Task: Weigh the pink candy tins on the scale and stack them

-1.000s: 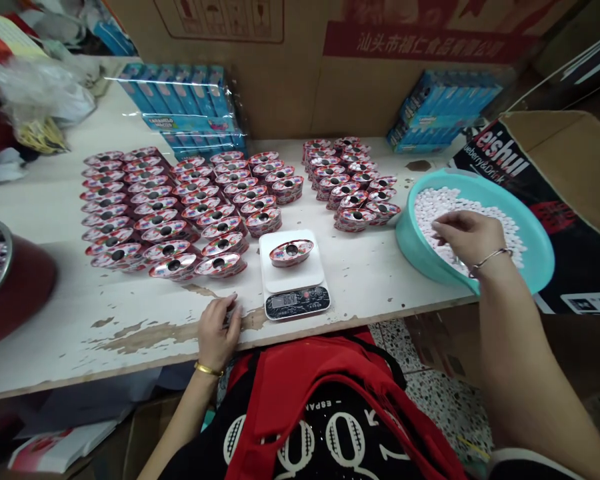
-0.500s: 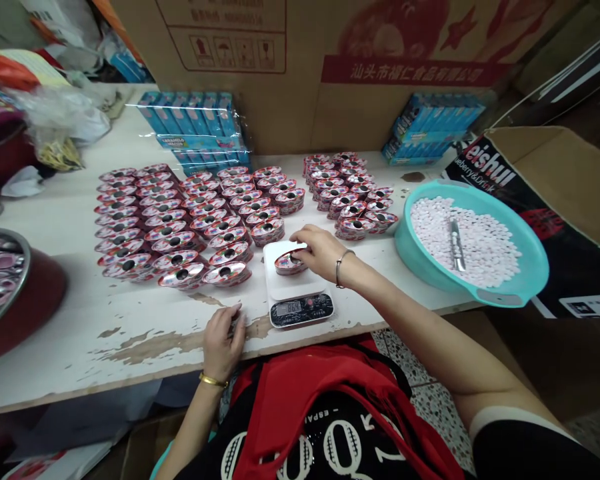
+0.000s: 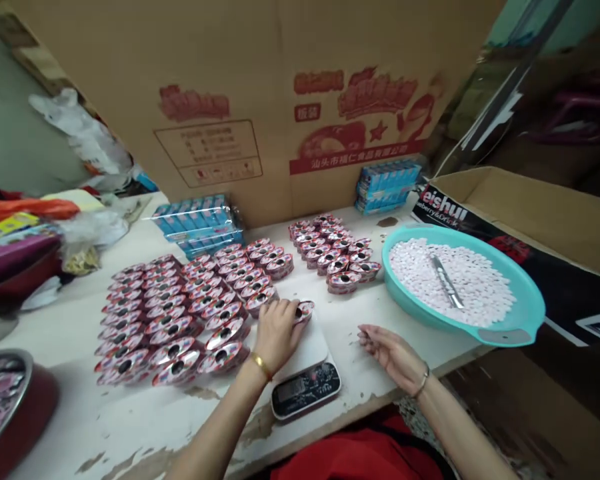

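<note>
My left hand (image 3: 276, 331) is closed on a small red oval tin (image 3: 304, 310) at the far edge of the white kitchen scale (image 3: 305, 373). My right hand (image 3: 393, 353) rests palm up on the table to the right of the scale, fingers loosely spread and holding nothing. A block of red oval tins (image 3: 180, 313) in rows lies left of the scale. A second smaller group of tins (image 3: 333, 250) sits behind it. A teal basin (image 3: 510, 327) full of white candies holds a metal scoop (image 3: 447, 283) at the right.
Blue shrink-wrapped box packs (image 3: 200, 223) and another blue pack (image 3: 385, 183) stand against a large cardboard carton (image 3: 280, 87) at the back. A dark red bowl of lids (image 3: 10, 407) sits at the front left. An open cardboard box (image 3: 530, 213) is at the right. Bags clutter the far left.
My right hand left the tin on the scale and now lies open on the table. My left hand moved from the table edge up onto the tin. The camera tilted upward.
</note>
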Available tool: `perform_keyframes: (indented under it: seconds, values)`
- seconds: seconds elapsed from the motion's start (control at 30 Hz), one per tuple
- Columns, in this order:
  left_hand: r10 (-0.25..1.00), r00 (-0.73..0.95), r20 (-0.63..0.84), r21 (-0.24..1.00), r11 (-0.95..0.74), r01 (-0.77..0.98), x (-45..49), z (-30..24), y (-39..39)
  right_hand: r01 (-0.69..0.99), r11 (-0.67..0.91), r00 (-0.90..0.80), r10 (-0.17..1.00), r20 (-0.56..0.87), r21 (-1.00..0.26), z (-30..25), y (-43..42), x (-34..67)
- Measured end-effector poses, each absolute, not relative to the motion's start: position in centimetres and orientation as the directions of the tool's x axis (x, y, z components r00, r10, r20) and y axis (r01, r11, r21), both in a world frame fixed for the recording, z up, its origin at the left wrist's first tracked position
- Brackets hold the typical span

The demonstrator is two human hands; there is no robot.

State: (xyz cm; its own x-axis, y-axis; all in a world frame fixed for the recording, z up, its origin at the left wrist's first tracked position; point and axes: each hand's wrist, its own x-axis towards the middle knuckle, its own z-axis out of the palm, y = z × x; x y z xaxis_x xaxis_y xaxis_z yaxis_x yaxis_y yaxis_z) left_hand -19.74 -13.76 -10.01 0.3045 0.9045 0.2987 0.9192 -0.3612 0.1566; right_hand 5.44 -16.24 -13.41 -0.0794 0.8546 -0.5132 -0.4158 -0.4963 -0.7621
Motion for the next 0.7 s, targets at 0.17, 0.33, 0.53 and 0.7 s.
perform_keyframes:
  seconds: [0.17,0.33,0.53,0.7]
  values:
    - [0.932,0.224,0.285,0.136,-0.27,0.953,-18.8,-9.9,-5.7,-0.43,-0.47,-0.021,0.859,-0.512,-0.771,-15.0,-17.8,6.1]
    - [0.955,0.084,0.286,0.117,-0.122,0.986,-19.1,-10.6,-1.9,-0.418,-0.449,0.002,0.869,-0.495,-0.79,-16.1,-17.5,5.8]
    - [0.82,0.471,0.325,0.074,-0.518,0.852,-12.4,-11.7,-3.3,-0.381,-0.431,-0.008,0.886,-0.463,-0.818,-16.6,-17.4,6.2]
    - [0.825,0.496,0.272,0.069,-0.531,0.845,-8.3,-12.3,-4.6,-0.364,-0.442,-0.018,0.883,-0.469,-0.82,-16.9,-17.2,6.3]
